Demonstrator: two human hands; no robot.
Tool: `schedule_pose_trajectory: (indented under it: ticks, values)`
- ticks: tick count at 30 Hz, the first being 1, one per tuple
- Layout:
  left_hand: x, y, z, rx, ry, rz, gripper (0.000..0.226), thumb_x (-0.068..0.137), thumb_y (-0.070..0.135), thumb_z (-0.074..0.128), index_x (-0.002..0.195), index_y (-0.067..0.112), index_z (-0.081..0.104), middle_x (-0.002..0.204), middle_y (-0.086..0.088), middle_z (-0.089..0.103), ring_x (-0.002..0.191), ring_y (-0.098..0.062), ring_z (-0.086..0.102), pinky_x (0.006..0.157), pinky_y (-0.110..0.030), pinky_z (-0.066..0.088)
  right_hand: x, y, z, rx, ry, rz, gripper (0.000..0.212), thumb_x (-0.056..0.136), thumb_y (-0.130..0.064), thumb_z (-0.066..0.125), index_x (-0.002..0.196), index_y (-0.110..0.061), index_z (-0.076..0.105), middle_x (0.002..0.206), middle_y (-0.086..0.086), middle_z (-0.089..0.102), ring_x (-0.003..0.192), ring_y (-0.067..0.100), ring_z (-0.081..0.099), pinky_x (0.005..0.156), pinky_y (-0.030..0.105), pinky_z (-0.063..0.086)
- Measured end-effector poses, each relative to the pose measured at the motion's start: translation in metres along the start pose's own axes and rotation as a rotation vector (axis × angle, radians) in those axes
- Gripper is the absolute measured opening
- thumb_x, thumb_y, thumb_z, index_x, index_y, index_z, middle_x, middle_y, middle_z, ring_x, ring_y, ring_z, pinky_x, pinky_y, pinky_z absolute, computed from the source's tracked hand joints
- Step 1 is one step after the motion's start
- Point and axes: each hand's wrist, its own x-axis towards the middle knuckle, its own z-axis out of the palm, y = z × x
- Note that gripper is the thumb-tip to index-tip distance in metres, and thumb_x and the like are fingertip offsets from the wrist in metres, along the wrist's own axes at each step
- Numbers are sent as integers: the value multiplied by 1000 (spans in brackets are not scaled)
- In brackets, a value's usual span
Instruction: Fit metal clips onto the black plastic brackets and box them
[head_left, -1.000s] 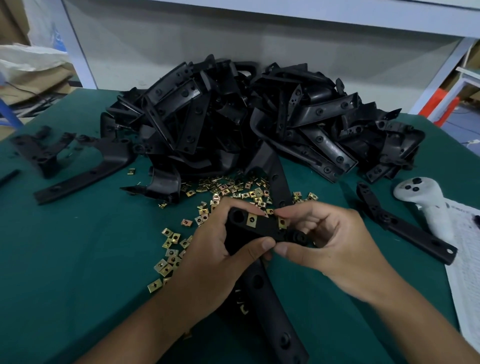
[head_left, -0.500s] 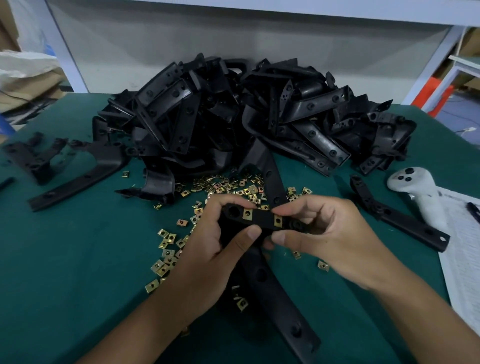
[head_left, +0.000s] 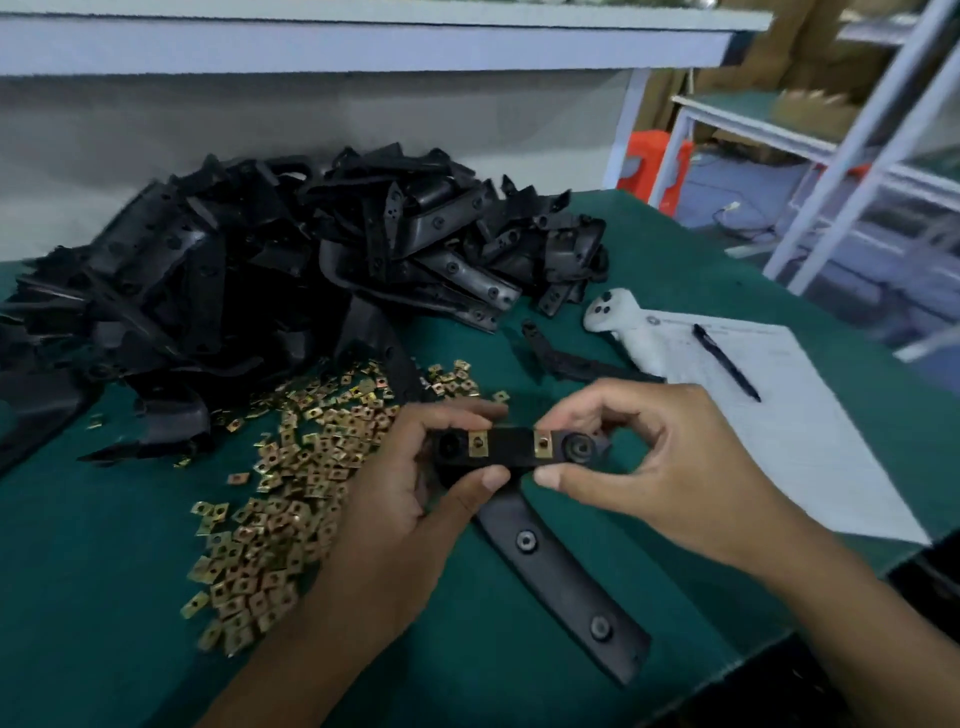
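Observation:
Both hands hold one black plastic bracket (head_left: 511, 448) above the green table. My left hand (head_left: 415, 499) grips its left end, thumb under, fingers over. My right hand (head_left: 644, 467) pinches its right end. Two brass metal clips sit on the bracket's short top bar, one (head_left: 478, 443) at the left, one (head_left: 543, 443) at the right. The bracket's long leg (head_left: 561, 577) runs down to the right over the table. A spread of several loose brass clips (head_left: 291, 483) lies left of my hands. A big heap of black brackets (head_left: 291, 270) fills the back of the table.
A white controller (head_left: 621, 319) lies at the right on a paper sheet (head_left: 800, 431) with a black pen (head_left: 727, 362). A single bracket (head_left: 566, 358) lies near it. The table's right edge (head_left: 831, 608) is close. White shelving frames (head_left: 831, 171) stand beyond.
The view has swung right and the scene has shifted left in frame. Both hands have kept hold of the bracket, its clipped bar now turned flatter toward the camera.

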Motion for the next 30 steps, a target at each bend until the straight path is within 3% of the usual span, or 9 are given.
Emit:
schedule_pose_trajectory:
  ticks: [2,7,10,14,18,22,25,27,30]
  values:
    - [7,12,25,72,-100,61,20,92,40,64,111,42,57,137,21,57,131,-6,53,100,-24,48,-31,-2,-24,-68,84,27,21,78,-30,86,95,-30,74,88,-12,73,84,12,68,76,18,48]
    - [15,40,99,147,-251,204,25,85,40,71,107,42,61,140,23,51,133,-5,49,103,-30,43,-113,-6,-78,-227,296,175,22,75,-27,85,94,-27,73,90,-10,75,84,15,69,74,41,49]
    - [10,51,147,83,-331,219,24,81,44,72,103,39,64,135,21,55,131,-7,51,105,-26,42,-160,-14,-105,-304,363,250,25,77,-23,88,96,-19,73,95,-5,74,89,18,70,77,47,52]
    - [-8,57,212,133,-438,310,28,78,36,81,101,31,66,121,21,59,118,-5,53,101,-30,42,-223,-16,-132,-366,376,413,21,79,-31,81,96,-27,70,97,-8,73,93,13,70,82,29,52]
    - [-35,60,266,244,-570,370,30,81,33,79,103,26,61,110,12,62,107,-12,53,95,-35,42,-281,-4,-144,-485,359,591,25,76,-40,77,98,-41,66,99,-16,72,89,0,68,72,9,46]
    - [-54,48,277,469,-740,310,54,91,35,71,136,18,47,134,-1,54,124,-22,45,109,-38,35,-318,31,-137,-545,174,880,57,65,-33,90,105,-60,58,99,-28,67,90,-7,63,74,9,46]
    - [-55,34,236,464,-635,268,53,94,39,61,141,23,42,137,4,52,127,-17,42,111,-33,31,-305,45,-113,-530,109,818,64,68,-21,91,104,-62,57,102,-29,66,91,-11,63,68,5,46]
    - [-47,30,187,450,-444,264,43,92,43,56,131,30,48,126,14,57,117,-8,47,104,-28,33,-265,39,-90,-503,130,696,49,74,-21,90,98,-53,62,95,-25,69,81,-7,66,62,5,46]
    - [-27,13,94,574,-168,93,31,94,50,56,122,37,55,114,24,59,107,2,50,94,-24,38,-187,17,-46,-384,47,409,24,82,-30,77,96,-44,64,95,-23,66,86,-4,66,74,7,45]
